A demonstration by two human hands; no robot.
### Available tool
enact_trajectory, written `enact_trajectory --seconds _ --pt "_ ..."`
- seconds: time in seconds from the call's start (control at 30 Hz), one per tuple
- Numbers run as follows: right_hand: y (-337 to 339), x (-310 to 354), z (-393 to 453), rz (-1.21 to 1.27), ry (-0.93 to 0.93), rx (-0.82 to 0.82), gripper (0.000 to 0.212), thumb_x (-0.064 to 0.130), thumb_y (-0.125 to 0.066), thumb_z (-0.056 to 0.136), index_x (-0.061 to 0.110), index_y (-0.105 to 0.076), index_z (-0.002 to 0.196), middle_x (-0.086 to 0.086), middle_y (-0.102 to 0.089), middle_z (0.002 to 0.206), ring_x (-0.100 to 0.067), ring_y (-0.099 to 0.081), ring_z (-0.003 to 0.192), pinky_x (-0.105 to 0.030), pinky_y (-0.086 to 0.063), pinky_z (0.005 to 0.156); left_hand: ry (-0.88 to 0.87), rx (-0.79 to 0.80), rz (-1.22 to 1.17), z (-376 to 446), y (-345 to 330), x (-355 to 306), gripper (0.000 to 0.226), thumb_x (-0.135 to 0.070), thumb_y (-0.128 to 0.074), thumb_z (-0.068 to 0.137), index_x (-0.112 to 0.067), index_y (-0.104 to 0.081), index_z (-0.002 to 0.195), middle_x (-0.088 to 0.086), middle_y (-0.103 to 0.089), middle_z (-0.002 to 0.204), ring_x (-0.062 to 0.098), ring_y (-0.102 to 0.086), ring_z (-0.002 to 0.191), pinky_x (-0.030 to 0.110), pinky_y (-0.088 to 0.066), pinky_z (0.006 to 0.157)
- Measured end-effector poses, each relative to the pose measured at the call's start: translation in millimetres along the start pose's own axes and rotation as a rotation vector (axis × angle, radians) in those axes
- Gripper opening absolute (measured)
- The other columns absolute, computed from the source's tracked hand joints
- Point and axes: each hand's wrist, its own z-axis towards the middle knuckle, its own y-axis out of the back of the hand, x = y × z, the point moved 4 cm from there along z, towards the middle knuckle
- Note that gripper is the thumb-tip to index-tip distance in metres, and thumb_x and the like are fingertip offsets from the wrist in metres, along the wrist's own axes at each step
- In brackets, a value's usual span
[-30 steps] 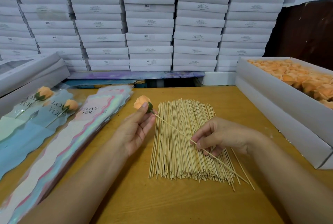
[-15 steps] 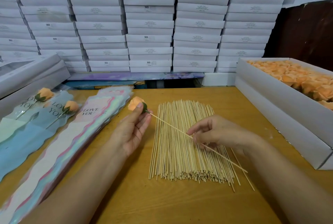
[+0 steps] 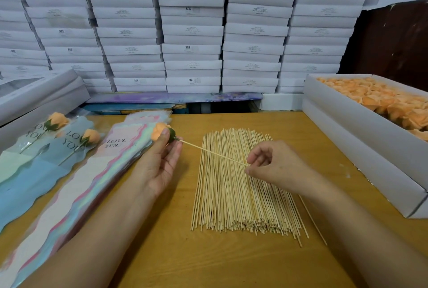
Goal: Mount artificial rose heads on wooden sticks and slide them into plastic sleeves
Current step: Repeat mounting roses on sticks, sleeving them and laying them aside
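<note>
My left hand (image 3: 159, 160) pinches an orange rose head (image 3: 158, 132) with a green base, held just above the top of a stack of plastic sleeves (image 3: 76, 186) printed LOVE YOU. A thin wooden stick (image 3: 213, 153) is stuck in the rose's base and slants down to the right. My right hand (image 3: 275, 167) pinches that stick at its lower part, over a flat pile of wooden sticks (image 3: 240, 195) on the table. The stick's far end is hidden behind my right hand.
Two sleeved roses (image 3: 58, 120) (image 3: 91, 136) lie at the left on blue sleeves. An open white box (image 3: 347, 130) of orange rose heads (image 3: 389, 102) stands at the right. Stacked white boxes (image 3: 192, 30) wall off the back. A lidded box (image 3: 39, 93) sits far left.
Both hands have shifted left with the rose and stick; the rose now hangs over the sleeve stack's top edge.
</note>
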Motion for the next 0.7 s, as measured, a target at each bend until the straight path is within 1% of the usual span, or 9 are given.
enact_trajectory --seconds 0.07,0.13,0.17,0.3,0.37,0.47,0.57,0.7 --pt "0.1 -2.0 1.0 -0.030 0.011 -0.018 0.016 0.023 -0.084 0.078 0.028 -0.069 0.076 0.012 -0.069 0.073 0.003 -0.064 0.067 -0.018 -0.052 0.061 0.002 -0.002 0.008 0.4 0.2 0.8 0.018 -0.012 -0.070 0.090 0.001 -0.068 0.103 0.015 -0.076 0.082 0.017 -0.074 0.078 0.026 -0.062 0.071" --pt "-0.5 -3.4 1.6 -0.059 0.014 -0.029 0.016 0.023 -0.084 0.078 0.028 -0.069 0.073 0.021 -0.068 0.075 0.004 -0.064 0.069 -0.016 -0.051 0.059 0.002 -0.003 0.011 0.6 0.0 1.6 0.018 -0.012 -0.070 0.090 0.001 -0.068 0.103 0.015 -0.076 0.083 0.018 -0.073 0.082 0.027 -0.062 0.072" --pt "-0.7 -4.0 1.8 -0.071 0.012 -0.036 0.016 0.023 -0.083 0.079 0.028 -0.070 0.072 0.023 -0.068 0.074 0.004 -0.063 0.069 -0.015 -0.050 0.058 0.003 -0.003 0.010 0.7 0.0 2.0 0.018 -0.012 -0.070 0.090 0.001 -0.067 0.103 0.015 -0.076 0.083 0.018 -0.073 0.084 0.028 -0.062 0.073" --pt "-1.8 -5.1 2.5 -0.125 0.015 -0.063 0.017 0.023 -0.083 0.080 0.029 -0.069 0.071 0.011 -0.068 0.071 0.006 -0.062 0.069 -0.015 -0.050 0.057 0.006 0.002 0.011 1.1 0.1 3.5 0.019 -0.012 -0.070 0.090 0.001 -0.067 0.103 0.015 -0.075 0.083 0.018 -0.072 0.087 0.029 -0.061 0.074" --pt "-2.3 -4.8 1.8 -0.153 0.017 -0.072 0.016 0.024 -0.081 0.081 0.029 -0.069 0.072 0.009 -0.068 0.073 0.005 -0.062 0.071 -0.017 -0.052 0.058 0.008 0.000 0.009 1.7 -0.1 4.4 0.020 -0.012 -0.070 0.090 0.002 -0.067 0.104 0.016 -0.075 0.084 0.019 -0.072 0.088 0.029 -0.061 0.075" --pt "-3.1 -2.9 0.4 -0.187 0.016 -0.080 0.015 0.025 -0.079 0.084 0.029 -0.070 0.072 0.009 -0.068 0.074 -0.002 -0.064 0.069 -0.018 -0.054 0.061 0.007 0.004 0.007 3.3 0.8 5.1 0.020 -0.013 -0.070 0.091 0.001 -0.067 0.105 0.016 -0.076 0.084 0.018 -0.073 0.084 0.028 -0.062 0.074" --pt "-3.1 -0.5 -0.5 -0.214 0.017 -0.092 0.016 0.026 -0.077 0.085 0.028 -0.070 0.071 0.009 -0.068 0.072 -0.004 -0.064 0.068 -0.017 -0.052 0.059 0.005 0.011 -0.001 4.7 1.7 7.0 0.018 -0.013 -0.069 0.091 0.001 -0.067 0.103 0.015 -0.075 0.081 0.017 -0.074 0.078 0.025 -0.062 0.071" --pt "-4.0 0.4 -1.1 -0.225 0.011 -0.086 0.017 0.026 -0.076 0.087 0.027 -0.071 0.071 0.009 -0.068 0.069 -0.005 -0.064 0.066 -0.018 -0.052 0.057 0.000 0.023 -0.015 5.6 1.8 9.3 0.015 -0.013 -0.068 0.092 0.000 -0.066 0.099 0.015 -0.075 0.078 0.016 -0.075 0.071 0.024 -0.062 0.066"
